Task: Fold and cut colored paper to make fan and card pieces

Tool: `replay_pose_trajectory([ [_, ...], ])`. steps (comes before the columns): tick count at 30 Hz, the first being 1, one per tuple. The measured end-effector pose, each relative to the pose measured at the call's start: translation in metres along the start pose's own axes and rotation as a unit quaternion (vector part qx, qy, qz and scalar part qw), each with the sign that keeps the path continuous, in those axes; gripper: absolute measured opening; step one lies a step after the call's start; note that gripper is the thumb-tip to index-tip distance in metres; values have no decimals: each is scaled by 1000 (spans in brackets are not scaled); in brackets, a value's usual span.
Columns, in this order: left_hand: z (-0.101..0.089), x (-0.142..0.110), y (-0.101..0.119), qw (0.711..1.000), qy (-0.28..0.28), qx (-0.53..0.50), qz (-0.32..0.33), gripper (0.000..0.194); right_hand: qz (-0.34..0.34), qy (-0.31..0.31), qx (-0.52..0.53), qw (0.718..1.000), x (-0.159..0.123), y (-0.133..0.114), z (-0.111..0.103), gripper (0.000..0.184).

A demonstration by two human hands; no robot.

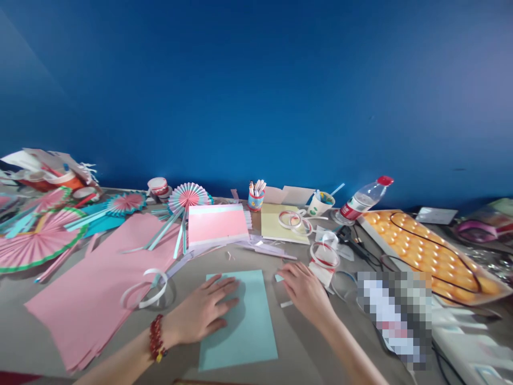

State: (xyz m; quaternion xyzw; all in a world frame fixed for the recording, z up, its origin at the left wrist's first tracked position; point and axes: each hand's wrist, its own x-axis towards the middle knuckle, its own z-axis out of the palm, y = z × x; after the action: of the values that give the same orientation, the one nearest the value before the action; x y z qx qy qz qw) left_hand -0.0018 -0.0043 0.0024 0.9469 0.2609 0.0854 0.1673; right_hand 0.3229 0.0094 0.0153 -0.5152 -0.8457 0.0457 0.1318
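Observation:
A light blue sheet of paper (252, 326) lies flat on the grey table in front of me. My left hand (212, 307) rests on its left part with fingers spread, a red bead bracelet at the wrist. To the right of the sheet, my right hand (302, 289) is bent down at the table. A small light blue paper piece (278, 278) sticks out from under its fingers, which are closed over it; the fingertips are partly hidden. Just below that hand lies a thin white strip (286, 304).
Pink sheets (104, 278) are stacked on the left, with a white tape ring (154, 294) on them. Pleated paper fans (188, 198) stand behind. A pencil cup (256, 199), paper cup (320, 204), bottle (364, 200), tape rolls (324, 255) and orange padded mat (433, 254) line the back and right.

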Motion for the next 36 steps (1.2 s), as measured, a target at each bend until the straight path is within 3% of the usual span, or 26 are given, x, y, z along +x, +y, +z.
replay_pose_trajectory([
  [7,-1,-17,-4,998,22,22,-48,50,4,-30,-24,999,7,7,3,15],
  [20,5,-4,-14,999,12,30,-41,52,-19,-51,25,998,18,4,-9,12],
  [27,-8,-3,-18,992,75,34,-91,43,-10,-96,-14,995,20,4,-9,17],
  [36,4,-7,-26,988,78,65,-116,48,-13,-98,24,995,22,0,-10,11],
])
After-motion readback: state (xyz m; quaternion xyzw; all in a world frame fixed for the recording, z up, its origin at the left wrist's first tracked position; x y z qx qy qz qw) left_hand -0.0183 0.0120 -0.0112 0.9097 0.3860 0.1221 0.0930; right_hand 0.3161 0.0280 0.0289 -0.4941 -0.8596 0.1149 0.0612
